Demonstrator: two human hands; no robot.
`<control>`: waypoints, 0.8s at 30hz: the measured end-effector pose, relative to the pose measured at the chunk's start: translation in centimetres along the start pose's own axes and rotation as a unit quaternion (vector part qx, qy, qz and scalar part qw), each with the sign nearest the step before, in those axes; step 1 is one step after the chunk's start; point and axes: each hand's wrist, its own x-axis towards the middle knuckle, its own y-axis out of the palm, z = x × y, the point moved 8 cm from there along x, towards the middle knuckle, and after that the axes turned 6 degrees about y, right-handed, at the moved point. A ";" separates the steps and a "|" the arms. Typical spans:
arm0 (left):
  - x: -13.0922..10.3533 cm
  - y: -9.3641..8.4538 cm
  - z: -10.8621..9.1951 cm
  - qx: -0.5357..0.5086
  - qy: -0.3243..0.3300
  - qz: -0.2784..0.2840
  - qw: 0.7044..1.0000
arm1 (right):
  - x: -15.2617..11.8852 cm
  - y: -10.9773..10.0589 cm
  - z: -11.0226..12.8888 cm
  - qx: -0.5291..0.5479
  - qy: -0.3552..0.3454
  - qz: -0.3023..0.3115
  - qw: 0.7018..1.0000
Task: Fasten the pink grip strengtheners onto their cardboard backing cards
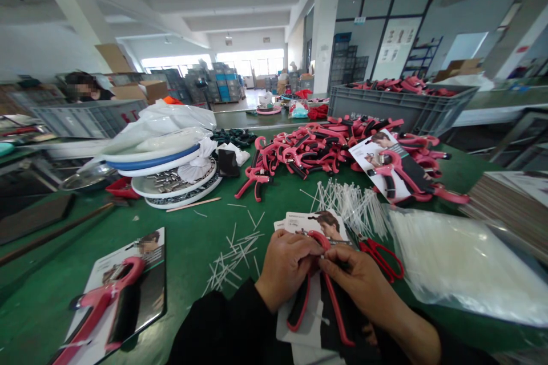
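A pink and black hand grip strengthener (336,305) lies on a printed backing card (314,328) in front of me, its handles spread toward me. My left hand (289,265) is closed on its upper part. My right hand (363,274) pinches close beside the left fingertips; what lies between its finger and thumb is too small and hidden to tell. A white cable tie end (322,319) shows on the card between the handles. Just right of my hands are red-handled scissors (383,259) and a bunch of white cable ties (349,205).
Another carded hand grip (124,291) lies at left, near scattered tie offcuts (233,259). A pile of pink hand grips (308,145) and a grey crate (385,105) stand behind. At right are a plastic bag of ties (466,268) and stacked cards (509,205). A person (100,94) sits far left.
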 end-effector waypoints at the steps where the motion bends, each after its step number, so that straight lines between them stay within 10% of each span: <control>1: 0.0 0.0 0.0 -0.001 0.000 -0.002 1.000 | 0.0 0.0 -0.1 -0.002 0.005 0.001 1.000; 15: 0.2 -0.6 -1.4 -0.009 0.037 0.052 0.998 | 0.2 -0.1 0.4 0.002 -0.014 -0.014 1.000; 24: -0.9 -2.0 -4.5 0.133 0.137 -0.086 0.978 | -1.1 0.0 1.3 0.017 -0.137 -0.080 0.987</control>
